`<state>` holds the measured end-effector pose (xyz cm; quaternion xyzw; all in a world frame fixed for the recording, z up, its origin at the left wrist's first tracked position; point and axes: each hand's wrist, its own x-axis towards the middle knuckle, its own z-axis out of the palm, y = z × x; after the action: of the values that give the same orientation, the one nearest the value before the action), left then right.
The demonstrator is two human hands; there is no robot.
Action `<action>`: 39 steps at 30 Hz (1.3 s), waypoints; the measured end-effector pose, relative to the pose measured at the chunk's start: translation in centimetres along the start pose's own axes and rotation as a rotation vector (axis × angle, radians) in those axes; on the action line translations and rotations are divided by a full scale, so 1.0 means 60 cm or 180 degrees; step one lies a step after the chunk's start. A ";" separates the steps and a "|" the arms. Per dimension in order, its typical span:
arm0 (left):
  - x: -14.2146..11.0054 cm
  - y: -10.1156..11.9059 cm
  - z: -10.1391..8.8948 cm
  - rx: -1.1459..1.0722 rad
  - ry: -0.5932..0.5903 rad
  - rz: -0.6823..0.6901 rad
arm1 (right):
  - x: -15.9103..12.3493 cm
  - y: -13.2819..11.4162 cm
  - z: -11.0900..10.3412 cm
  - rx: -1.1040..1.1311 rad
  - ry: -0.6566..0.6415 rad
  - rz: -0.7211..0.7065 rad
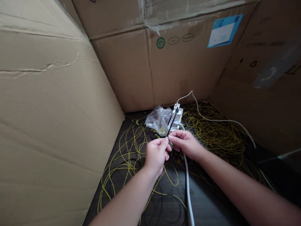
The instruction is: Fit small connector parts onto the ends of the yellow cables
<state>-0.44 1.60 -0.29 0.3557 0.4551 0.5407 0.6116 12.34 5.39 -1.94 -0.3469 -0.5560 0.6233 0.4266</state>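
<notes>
My left hand [156, 153] and my right hand [185, 142] meet over a dark tabletop [207, 204], fingertips pinched together on a small dark part where a thin black cable [172, 121] ends. That black cable runs up to a white power strip [176, 117] just beyond the hands. What the fingers pinch is too small to name. Thin yellow fibre cables [131, 147] lie in loose loops under and around both hands. A thick white cord [188, 185] passes below my right hand toward the near edge.
Tall cardboard walls close in the left [47, 110], back [164, 62] and right [263, 94]. A crumpled clear plastic bag [158, 119] lies beside the power strip. More yellow cable is heaped at the right [216, 135]. A white cord [223, 121] trails rightward.
</notes>
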 end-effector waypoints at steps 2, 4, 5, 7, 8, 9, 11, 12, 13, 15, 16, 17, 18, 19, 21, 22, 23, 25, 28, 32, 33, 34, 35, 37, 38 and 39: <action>-0.001 0.001 0.000 -0.0101 -0.0060 -0.0052 | 0.000 0.000 0.001 0.0006 0.0060 -0.0015; -0.001 0.003 0.001 -0.0165 -0.0110 -0.0111 | 0.000 0.000 0.001 -0.0019 0.0110 -0.0025; -0.001 0.004 0.000 -0.0187 -0.0130 -0.0149 | 0.000 0.000 0.001 -0.0035 0.0129 -0.0026; -0.001 0.005 -0.001 -0.0236 -0.0156 -0.0242 | 0.000 0.000 0.002 -0.0045 0.0154 -0.0041; -0.001 0.005 -0.002 -0.0256 -0.0168 -0.0289 | 0.000 0.001 0.002 -0.0043 0.0160 -0.0052; -0.001 0.005 -0.002 -0.0269 -0.0180 -0.0328 | 0.000 0.001 0.002 -0.0041 0.0159 -0.0063; -0.001 0.004 -0.004 -0.0260 -0.0197 -0.0372 | 0.000 0.001 0.002 -0.0046 0.0139 -0.0075; -0.001 0.004 -0.005 -0.0238 -0.0204 -0.0381 | 0.000 0.001 0.002 -0.0050 0.0127 -0.0074; 0.000 0.004 -0.005 -0.0214 -0.0210 -0.0382 | 0.000 0.001 0.002 -0.0050 0.0117 -0.0069; 0.000 0.003 -0.005 -0.0174 -0.0225 -0.0378 | 0.000 0.002 0.002 -0.0026 0.0102 -0.0058; 0.000 0.003 -0.005 -0.0160 -0.0233 -0.0375 | 0.000 0.002 0.001 0.0000 0.0096 -0.0048; 0.000 0.003 -0.005 -0.0145 -0.0238 -0.0369 | 0.001 0.003 0.001 0.0027 0.0094 -0.0039; 0.000 0.002 -0.005 -0.0125 -0.0237 -0.0360 | 0.001 0.004 0.001 0.0046 0.0090 -0.0032; 0.000 0.001 -0.004 -0.0094 -0.0231 -0.0347 | 0.001 0.004 0.002 0.0053 0.0086 -0.0031; 0.000 0.000 -0.004 -0.0002 -0.0204 -0.0287 | 0.000 0.004 0.002 0.0017 0.0087 -0.0034; 0.000 -0.001 -0.003 0.0056 -0.0181 -0.0243 | 0.000 0.004 0.003 -0.0020 0.0098 -0.0034; 0.000 -0.002 -0.003 0.0112 -0.0161 -0.0201 | 0.000 0.003 0.004 -0.0052 0.0112 -0.0025; 0.000 -0.004 -0.003 0.0189 -0.0120 -0.0138 | -0.001 0.001 0.005 -0.0074 0.0144 0.0001; 0.000 -0.005 -0.003 0.0219 -0.0102 -0.0110 | -0.001 -0.003 0.007 0.0051 0.0093 0.0043; -0.001 -0.005 -0.003 0.0335 -0.0175 -0.0059 | -0.001 -0.006 0.009 0.0611 -0.0132 0.0140; -0.002 -0.005 -0.002 0.0359 -0.0204 -0.0032 | -0.001 -0.006 0.009 0.0797 -0.0185 0.0200; -0.002 -0.004 -0.001 0.0362 -0.0231 -0.0004 | -0.001 -0.006 0.009 0.0972 -0.0236 0.0272; -0.003 -0.004 0.000 0.0340 -0.0257 0.0010 | -0.001 -0.006 0.009 0.1126 -0.0284 0.0347; -0.005 -0.001 0.002 0.0244 -0.0272 0.0001 | -0.001 -0.006 0.008 0.1368 -0.0379 0.0463; -0.006 0.000 0.002 0.0190 -0.0265 -0.0017 | -0.001 -0.005 0.008 0.1454 -0.0414 0.0494; -0.006 0.002 0.003 0.0126 -0.0257 -0.0050 | -0.001 -0.005 0.007 0.1521 -0.0438 0.0511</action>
<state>-0.31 1.24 -0.07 0.3856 0.4435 0.5120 0.6265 12.01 5.17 -1.60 -0.2362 -0.3914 0.7909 0.4068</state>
